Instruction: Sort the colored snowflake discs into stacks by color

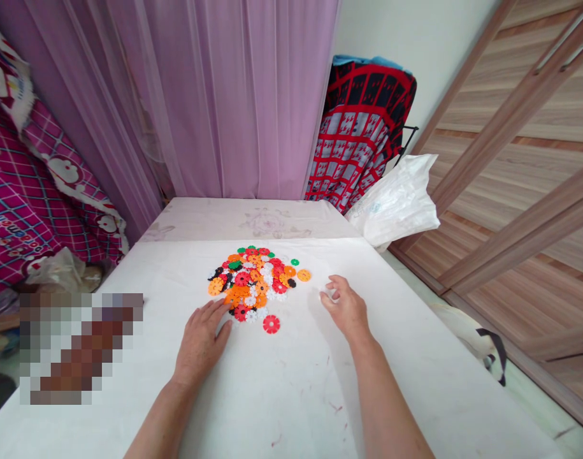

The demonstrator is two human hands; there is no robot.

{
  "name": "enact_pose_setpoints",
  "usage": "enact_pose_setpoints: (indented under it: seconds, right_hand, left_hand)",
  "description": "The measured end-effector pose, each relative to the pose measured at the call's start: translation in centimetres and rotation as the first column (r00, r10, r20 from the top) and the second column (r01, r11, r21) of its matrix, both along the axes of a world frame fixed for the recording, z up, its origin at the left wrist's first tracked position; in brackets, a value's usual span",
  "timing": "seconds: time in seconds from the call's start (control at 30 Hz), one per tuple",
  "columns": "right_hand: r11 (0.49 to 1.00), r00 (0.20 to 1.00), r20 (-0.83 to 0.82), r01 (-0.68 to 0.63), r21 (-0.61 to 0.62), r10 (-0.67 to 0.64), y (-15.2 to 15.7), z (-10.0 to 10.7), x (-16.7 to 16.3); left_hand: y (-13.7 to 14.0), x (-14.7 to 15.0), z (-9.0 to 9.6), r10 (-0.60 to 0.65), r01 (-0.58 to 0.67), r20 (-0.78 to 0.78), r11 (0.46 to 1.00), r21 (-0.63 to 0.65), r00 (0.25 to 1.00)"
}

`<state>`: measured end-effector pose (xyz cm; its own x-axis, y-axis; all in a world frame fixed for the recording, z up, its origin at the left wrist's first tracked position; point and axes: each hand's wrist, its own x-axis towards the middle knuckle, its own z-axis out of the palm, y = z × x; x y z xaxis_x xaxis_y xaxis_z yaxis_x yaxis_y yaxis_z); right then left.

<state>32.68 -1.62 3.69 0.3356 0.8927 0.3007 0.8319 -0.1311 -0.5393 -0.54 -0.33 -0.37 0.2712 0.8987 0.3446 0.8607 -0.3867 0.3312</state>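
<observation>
Our forearms reach toward heaped discs; our left hand, open, touches their near side; our right hand — farther, discs leftward — half-curls, grip unclear.

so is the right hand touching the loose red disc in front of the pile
Apart: the head view shows a plain stretch of white cloth between the right hand and the red disc.
</observation>
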Motion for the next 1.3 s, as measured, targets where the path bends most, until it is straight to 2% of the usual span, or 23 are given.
enact_pose_setpoints:
  seconds: [0.13, 0.4, 0.57, 0.67, 0.73, 0.8, 0.87, 1.07, 1.3]
  right_hand:
    - [0.997, 0.998, 0.037, 0.056, -0.048, -0.054, 0.1, 0.0, 1.5]
    - [0.995, 0.993, 0.104, 0.060, -0.086, -0.051, 0.3, -0.6, 1.3]
    - [0.998, 0.994, 0.101, 0.050, -0.030, -0.046, -0.1, -0.2, 1.3]
    - [1.000, 0.998, 0.060, -0.006, 0.022, 0.005, -0.6, 0.0, -0.4]
    - [0.993, 0.994, 0.018, -0.111, 0.037, 0.110, -0.8, -0.4, -2.4]
    - [0.964, 0.965, 0.022, -0.261, 0.054, 0.260, -0.8, -1.3, -4.3]
    - [0.939, 0.940, 0.038, -0.341, 0.039, 0.340, -0.4, -2.4, -5.6]
    - [0.937, 0.937, 0.071, -0.335, -0.095, 0.342, 0.6, -3.8, -4.6]
    - [0.949, 0.944, 0.096, -0.312, -0.050, 0.316, 0.7, -4.3, -2.9]
  left_hand:
    - [0.0, 0.0, -0.1, 0.000, 0.000, -0.004, 1.000, 0.012, 1.000]
    - [0.0, 0.0, 0.0, 0.006, -0.006, -0.020, 1.000, -0.009, 1.000]
    - [0.0, -0.1, -0.1, 0.002, -0.002, -0.004, 1.000, 0.012, 1.000]
    - [0.0, -0.1, -0.1, 0.008, -0.008, -0.006, 1.000, 0.003, 1.000]
    - [0.0, -0.1, -0.2, 0.009, -0.009, -0.010, 1.000, -0.004, 1.000]
    - [0.1, -0.1, -0.2, 0.007, -0.007, -0.011, 1.000, -0.003, 1.000]
    - [0.1, -0.2, -0.3, 0.006, -0.006, -0.011, 1.000, 0.001, 1.000]
    - [0.2, -0.3, -0.4, -0.001, 0.002, -0.010, 1.000, 0.015, 1.000]
    - [0.2, -0.2, -0.4, 0.000, 0.000, -0.014, 1.000, 0.032, 1.000]
